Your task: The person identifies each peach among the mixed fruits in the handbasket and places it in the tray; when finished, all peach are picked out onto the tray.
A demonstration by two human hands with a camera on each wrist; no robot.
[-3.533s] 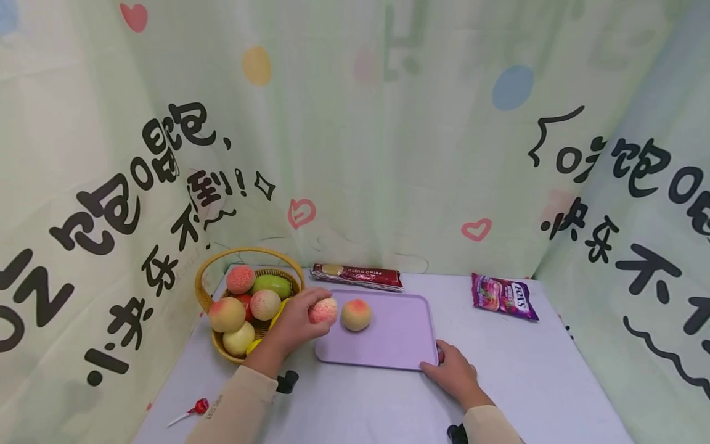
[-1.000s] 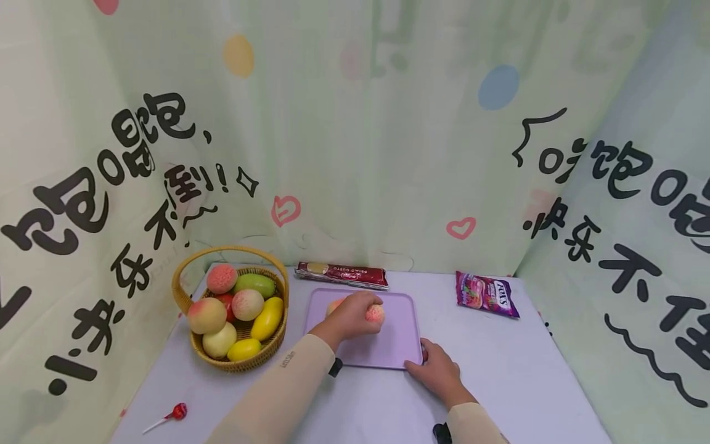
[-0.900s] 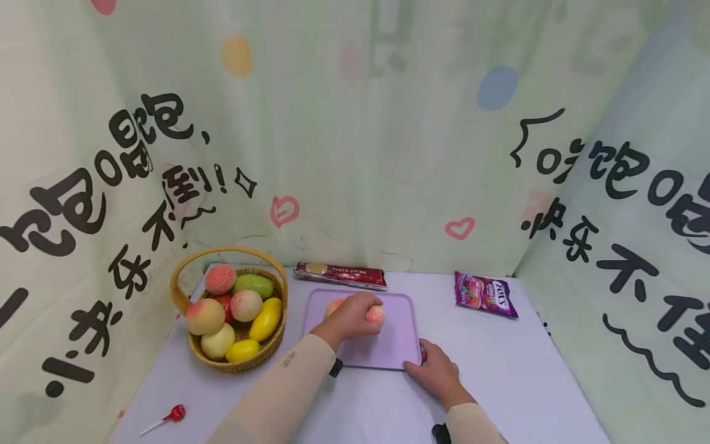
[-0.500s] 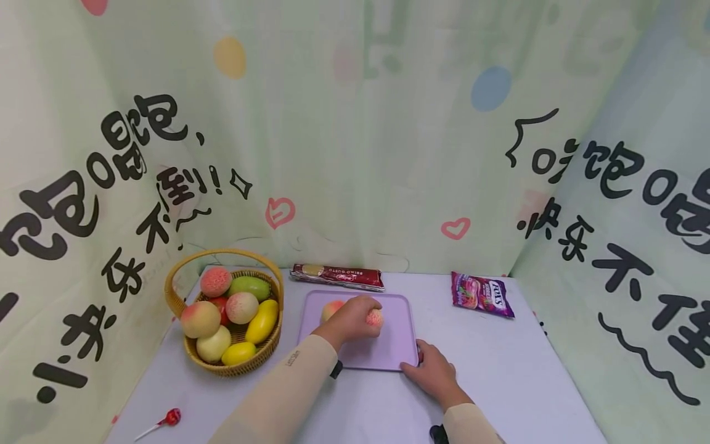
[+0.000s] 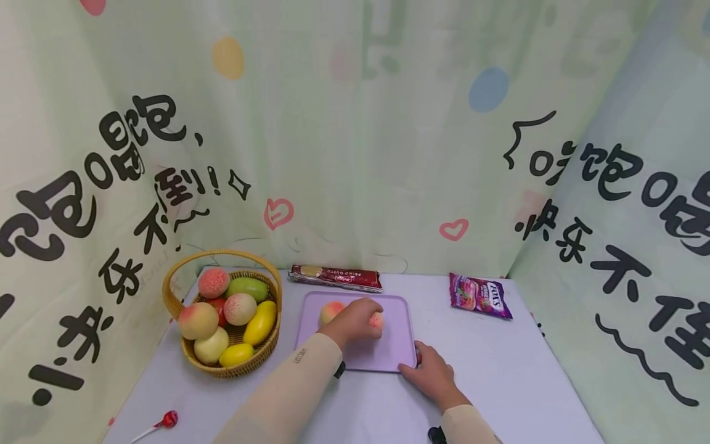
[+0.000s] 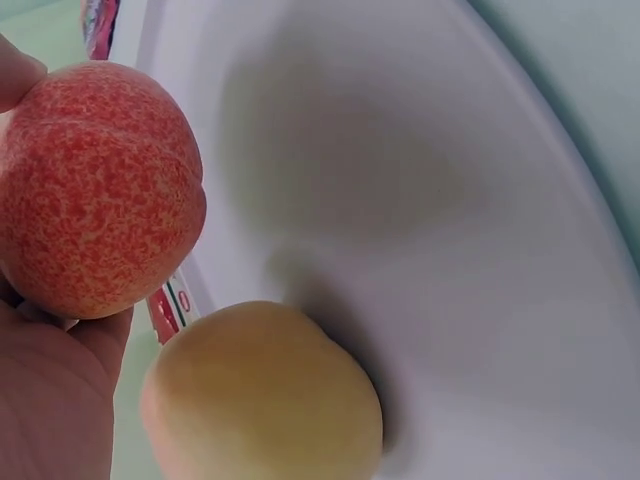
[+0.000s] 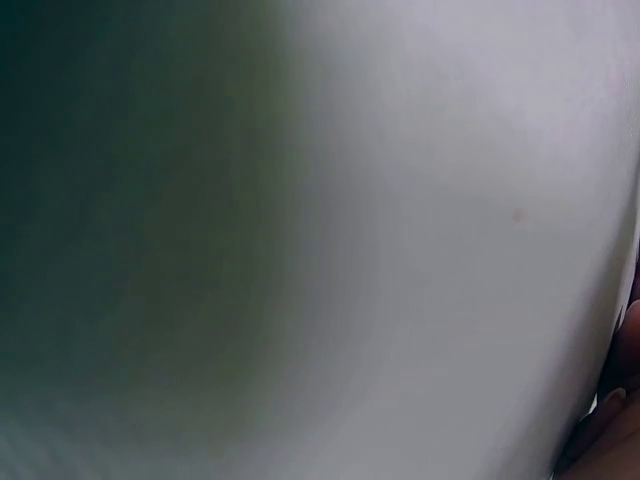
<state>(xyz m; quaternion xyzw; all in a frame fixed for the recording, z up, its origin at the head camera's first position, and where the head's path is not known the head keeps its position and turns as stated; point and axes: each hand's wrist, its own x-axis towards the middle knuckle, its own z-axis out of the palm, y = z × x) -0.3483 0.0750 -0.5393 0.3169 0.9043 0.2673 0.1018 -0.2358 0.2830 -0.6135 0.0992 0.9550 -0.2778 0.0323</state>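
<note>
My left hand (image 5: 354, 322) grips a red-speckled peach (image 6: 100, 190) between thumb and fingers, over the middle of the lilac tray (image 5: 395, 348). In the left wrist view, its shadow falls on the tray surface. A yellow peach with a pink blush (image 5: 330, 312) rests on the tray, partly hidden behind the left hand in the head view. At the tray's front right corner, my right hand (image 5: 432, 375) holds the rim, thumb on the near edge and fingers along the side. The right wrist view catches only a few fingers (image 7: 625, 360) at its edge.
A wicker basket (image 5: 266, 354) with peaches, yellow fruits and a green fruit stands left of the tray. Behind the tray lies a dark red packet (image 5: 335, 277). A purple candy bag (image 5: 480, 296) lies to the right, a red lollipop (image 5: 169, 420) at the front left.
My left hand has carried the speckled peach rightward from beside the basket to over the tray, and has hovered there for the last second. My right hand has kept hold of the tray corner.
</note>
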